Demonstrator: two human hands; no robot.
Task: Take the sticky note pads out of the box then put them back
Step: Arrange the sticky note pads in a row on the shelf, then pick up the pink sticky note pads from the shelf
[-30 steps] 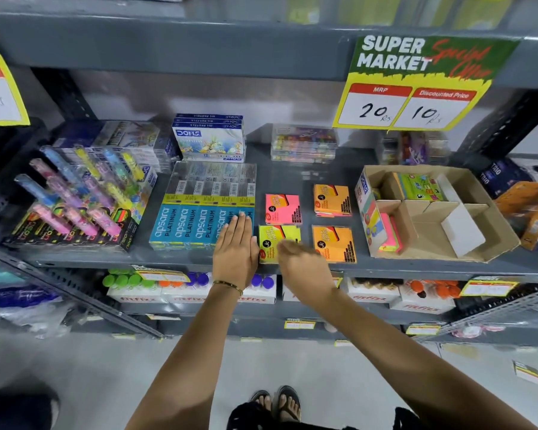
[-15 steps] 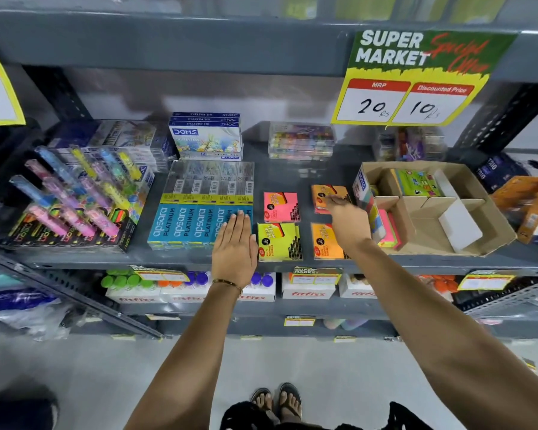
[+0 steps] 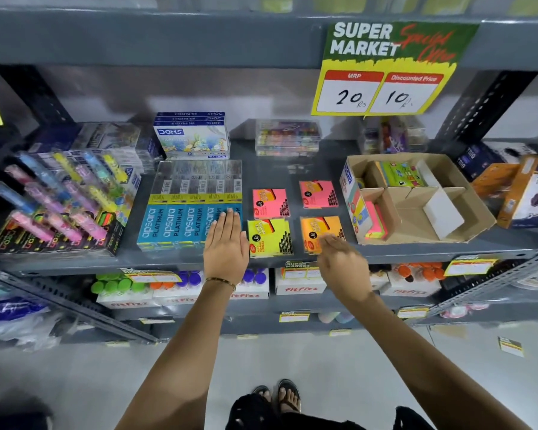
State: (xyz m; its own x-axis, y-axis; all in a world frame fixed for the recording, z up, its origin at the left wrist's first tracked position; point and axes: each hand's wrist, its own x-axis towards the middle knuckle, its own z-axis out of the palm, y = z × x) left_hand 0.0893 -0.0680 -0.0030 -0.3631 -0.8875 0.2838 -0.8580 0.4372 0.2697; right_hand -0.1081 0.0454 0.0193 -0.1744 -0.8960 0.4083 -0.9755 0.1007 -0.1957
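Observation:
Four wrapped sticky note pads lie on the grey shelf (image 3: 292,169): a pink pad (image 3: 271,202), a second pink pad (image 3: 319,193) behind and to its right, a yellow pad (image 3: 269,237) and an orange pad (image 3: 322,231) at the front. The open cardboard box (image 3: 466,209) stands to their right, with neon pads (image 3: 375,221) in its left compartment and a green pack (image 3: 401,174) at the back. My left hand (image 3: 225,246) rests flat beside the yellow pad. My right hand (image 3: 343,263), blurred and holding nothing, has its fingertips at the orange pad's front edge.
A blue Apsara pencil pack (image 3: 188,218) lies under my left fingertips. Highlighter packs (image 3: 59,209) fill the left side and a Doms box (image 3: 193,138) stands behind. Trio boxes (image 3: 528,190) stand right of the cardboard box. A price sign (image 3: 385,69) hangs above.
My right hand drew back from the far right pad to the front orange pad. That far pad showed orange before and now shows pink on top. My left hand stayed put.

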